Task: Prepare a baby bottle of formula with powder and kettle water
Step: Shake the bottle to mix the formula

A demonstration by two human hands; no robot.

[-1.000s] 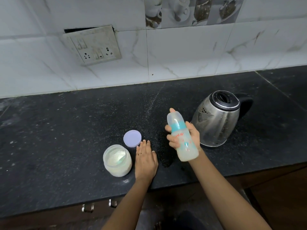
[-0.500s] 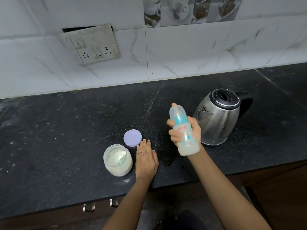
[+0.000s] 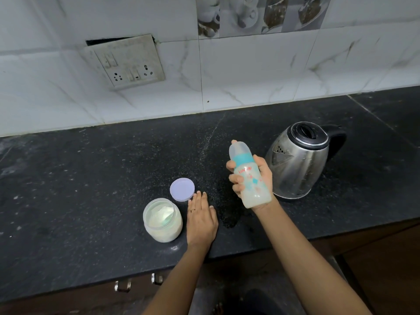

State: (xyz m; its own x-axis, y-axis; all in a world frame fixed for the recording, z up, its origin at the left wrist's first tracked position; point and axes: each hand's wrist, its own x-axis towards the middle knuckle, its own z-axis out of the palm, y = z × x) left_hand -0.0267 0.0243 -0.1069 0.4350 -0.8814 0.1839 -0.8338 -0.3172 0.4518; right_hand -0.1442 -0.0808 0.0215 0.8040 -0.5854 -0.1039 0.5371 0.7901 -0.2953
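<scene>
The right hand [image 3: 266,178] is wrapped around the middle of the baby bottle [image 3: 248,176], and one fingertip shows at the cap. The bottle is closed and a little tilted. It is in the air just left of the kettle [image 3: 300,160], with milky liquid in its lower part.

The left hand [image 3: 201,219] lies flat on the countertop [image 3: 91,178], fingers straight, holding nothing. It is farther left of the kettle, beside the open powder jar [image 3: 162,220].

The step seems to be mixing. It is best to grip firmly, press a finger on the cap, and shake from the wrist, away from the kettle's steel wall, until no lumps sit at the bottom.
</scene>
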